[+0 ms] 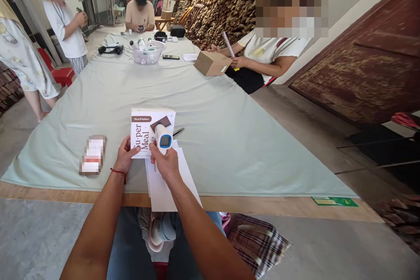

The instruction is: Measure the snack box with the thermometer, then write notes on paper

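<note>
My right hand is wrapped round the handle of a white infrared thermometer with a blue-rimmed screen facing me. The thermometer's front end is over a white box printed "NutriMotion" and "Meal"; I cannot tell whether the two touch. My left hand, with a red string at the wrist, grips the lower left corner of that box. Beneath my right hand lie white sheets of paper, reaching over the table's front edge. A dark pen rests just right of the box.
A phone lies left of my hands on the cloth-covered table. Farther off are a clear basin with bottles, a cardboard box and a dark phone. One person sits at the right, another at the far end; two stand at left.
</note>
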The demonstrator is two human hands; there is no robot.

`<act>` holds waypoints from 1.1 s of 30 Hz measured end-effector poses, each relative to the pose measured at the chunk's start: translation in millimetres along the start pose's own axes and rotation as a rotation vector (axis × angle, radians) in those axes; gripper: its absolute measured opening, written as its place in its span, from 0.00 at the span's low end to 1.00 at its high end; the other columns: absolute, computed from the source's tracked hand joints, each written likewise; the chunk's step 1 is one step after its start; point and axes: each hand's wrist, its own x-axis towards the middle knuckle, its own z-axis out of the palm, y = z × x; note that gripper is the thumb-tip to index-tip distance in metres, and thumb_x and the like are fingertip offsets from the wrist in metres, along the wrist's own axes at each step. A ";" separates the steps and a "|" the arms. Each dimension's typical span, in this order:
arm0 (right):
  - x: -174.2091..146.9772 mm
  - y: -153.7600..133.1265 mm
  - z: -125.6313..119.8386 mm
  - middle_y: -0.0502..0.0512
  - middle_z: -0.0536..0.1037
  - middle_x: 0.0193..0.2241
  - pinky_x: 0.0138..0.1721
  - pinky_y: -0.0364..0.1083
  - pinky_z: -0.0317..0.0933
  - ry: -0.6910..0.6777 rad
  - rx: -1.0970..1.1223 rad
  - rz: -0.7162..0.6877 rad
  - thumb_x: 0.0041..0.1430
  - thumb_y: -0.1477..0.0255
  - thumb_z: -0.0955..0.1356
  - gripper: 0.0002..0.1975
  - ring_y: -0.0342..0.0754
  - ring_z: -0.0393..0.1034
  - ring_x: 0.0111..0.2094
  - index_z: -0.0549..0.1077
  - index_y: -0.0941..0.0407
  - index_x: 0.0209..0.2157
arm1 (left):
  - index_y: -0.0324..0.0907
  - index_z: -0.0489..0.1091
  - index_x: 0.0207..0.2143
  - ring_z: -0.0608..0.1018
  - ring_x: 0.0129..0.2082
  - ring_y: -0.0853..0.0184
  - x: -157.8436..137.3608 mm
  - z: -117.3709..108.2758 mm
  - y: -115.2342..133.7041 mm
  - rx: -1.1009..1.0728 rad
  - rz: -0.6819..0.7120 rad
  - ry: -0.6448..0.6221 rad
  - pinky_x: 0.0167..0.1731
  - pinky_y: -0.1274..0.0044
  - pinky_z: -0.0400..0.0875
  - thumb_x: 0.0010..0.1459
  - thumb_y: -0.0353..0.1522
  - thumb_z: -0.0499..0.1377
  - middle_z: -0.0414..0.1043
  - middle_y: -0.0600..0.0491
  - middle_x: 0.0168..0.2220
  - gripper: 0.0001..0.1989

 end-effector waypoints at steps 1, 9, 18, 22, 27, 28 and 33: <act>0.0 0.0 0.3 0.45 0.67 0.11 0.20 0.45 0.56 0.002 -0.001 0.006 0.46 0.54 0.71 0.18 0.45 0.61 0.16 0.69 0.54 0.25 | 0.43 0.67 0.54 0.77 0.46 0.56 -0.1 0.0 -0.1 0.000 -0.001 0.001 0.42 0.69 0.73 0.39 0.37 0.73 0.76 0.46 0.48 0.38; -3.4 -2.2 -1.6 0.44 0.67 0.13 0.20 0.44 0.54 -0.030 0.055 0.000 0.45 0.57 0.72 0.17 0.44 0.60 0.17 0.70 0.55 0.28 | 0.43 0.68 0.53 0.76 0.48 0.56 1.3 -2.4 -4.0 -0.020 0.003 0.008 0.44 0.69 0.72 0.41 0.36 0.73 0.75 0.46 0.49 0.35; -8.6 -6.3 -3.7 0.44 0.67 0.13 0.20 0.44 0.54 -0.031 0.045 0.015 0.44 0.58 0.71 0.16 0.44 0.60 0.17 0.71 0.55 0.30 | 0.43 0.68 0.53 0.76 0.49 0.55 1.6 -1.7 -3.2 -0.041 -0.002 0.037 0.45 0.68 0.71 0.40 0.36 0.73 0.76 0.47 0.48 0.36; -9.9 -4.4 -5.8 0.44 0.67 0.13 0.19 0.44 0.54 -0.039 0.036 0.002 0.45 0.58 0.71 0.17 0.44 0.60 0.17 0.71 0.55 0.31 | 0.43 0.68 0.53 0.76 0.49 0.55 1.7 -1.9 -3.6 -0.042 -0.005 0.034 0.45 0.68 0.71 0.40 0.36 0.73 0.76 0.47 0.48 0.36; -10.6 -2.3 -5.6 0.44 0.67 0.13 0.19 0.44 0.54 -0.029 0.035 0.020 0.45 0.58 0.71 0.15 0.44 0.60 0.17 0.70 0.55 0.29 | 0.44 0.68 0.53 0.77 0.48 0.56 1.0 -1.5 -3.1 -0.036 0.002 0.031 0.44 0.68 0.72 0.41 0.36 0.73 0.76 0.48 0.48 0.35; -10.8 -2.3 -5.5 0.44 0.67 0.13 0.19 0.44 0.54 -0.028 0.033 0.020 0.45 0.58 0.71 0.15 0.44 0.60 0.17 0.70 0.55 0.28 | 0.44 0.68 0.53 0.77 0.48 0.56 0.9 -1.5 -3.0 -0.038 0.002 0.032 0.44 0.69 0.72 0.41 0.36 0.73 0.75 0.47 0.48 0.35; -10.9 -0.8 -6.0 0.45 0.68 0.13 0.20 0.44 0.54 -0.030 0.041 0.019 0.45 0.58 0.71 0.15 0.44 0.61 0.17 0.68 0.54 0.25 | 0.43 0.68 0.52 0.76 0.49 0.54 1.1 -1.6 -3.5 -0.035 -0.004 0.032 0.44 0.68 0.72 0.40 0.36 0.73 0.75 0.46 0.50 0.35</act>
